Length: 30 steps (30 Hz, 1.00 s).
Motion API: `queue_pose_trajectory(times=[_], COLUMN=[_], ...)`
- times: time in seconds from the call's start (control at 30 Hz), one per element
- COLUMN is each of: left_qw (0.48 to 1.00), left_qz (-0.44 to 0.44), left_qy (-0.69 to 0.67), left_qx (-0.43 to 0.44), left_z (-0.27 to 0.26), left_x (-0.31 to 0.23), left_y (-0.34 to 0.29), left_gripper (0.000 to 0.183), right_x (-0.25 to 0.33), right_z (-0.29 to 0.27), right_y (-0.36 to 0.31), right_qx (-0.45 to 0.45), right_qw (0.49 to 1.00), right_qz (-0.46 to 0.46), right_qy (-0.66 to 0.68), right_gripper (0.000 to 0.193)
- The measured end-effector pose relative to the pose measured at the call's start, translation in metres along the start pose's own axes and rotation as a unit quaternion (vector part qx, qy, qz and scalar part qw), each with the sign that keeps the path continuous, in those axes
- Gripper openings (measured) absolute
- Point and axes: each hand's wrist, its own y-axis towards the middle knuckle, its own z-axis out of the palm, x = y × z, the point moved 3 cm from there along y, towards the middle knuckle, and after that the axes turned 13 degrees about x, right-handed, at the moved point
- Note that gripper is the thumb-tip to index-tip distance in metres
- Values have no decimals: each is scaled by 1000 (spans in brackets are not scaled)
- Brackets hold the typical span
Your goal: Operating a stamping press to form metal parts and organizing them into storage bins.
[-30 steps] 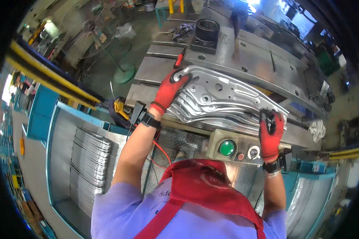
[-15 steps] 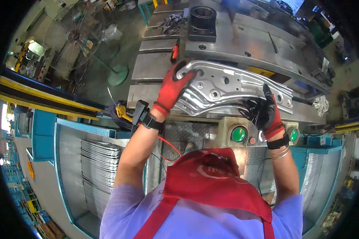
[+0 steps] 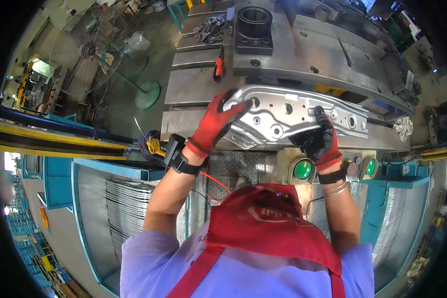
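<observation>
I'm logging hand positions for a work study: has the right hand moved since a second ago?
Yes, leftward: the right hand was well right of the left green button and is now nearly above it in view.

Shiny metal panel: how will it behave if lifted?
The metal panel is probably stiff, given its pressed ridges. Its thin-looking edge and punched holes suggest modest weight for its size. Its smooth shine hints it may be slippery.

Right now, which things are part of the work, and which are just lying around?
Part of the work:
shiny metal panel
left hand, gripping its left end
right hand, gripping its near edge

Seemingly just lying around:
red tool
grey rag
white cloth
</observation>
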Motion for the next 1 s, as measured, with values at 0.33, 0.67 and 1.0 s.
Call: queue_pose_trajectory(times=[0.33,0.67,1.0], left_qw=[985,827,863], left_qz=[-75,48,116], left_qy=[-36,487,446], left_qx=[149,275,206], left_z=[14,85,99], left_x=[-22,-66,-1], left_y=[-12,-49,-129], left_gripper=[45,90,85], right_x=[-18,-40,-27], right_z=[-43,-84,-94], right_y=[-21,-63,-130], right_qx=[-36,120,87], right_qw=[994,955,967], right_qz=[-87,-265,-239], right_qy=[54,58,-4], right_gripper=[27,46,63])
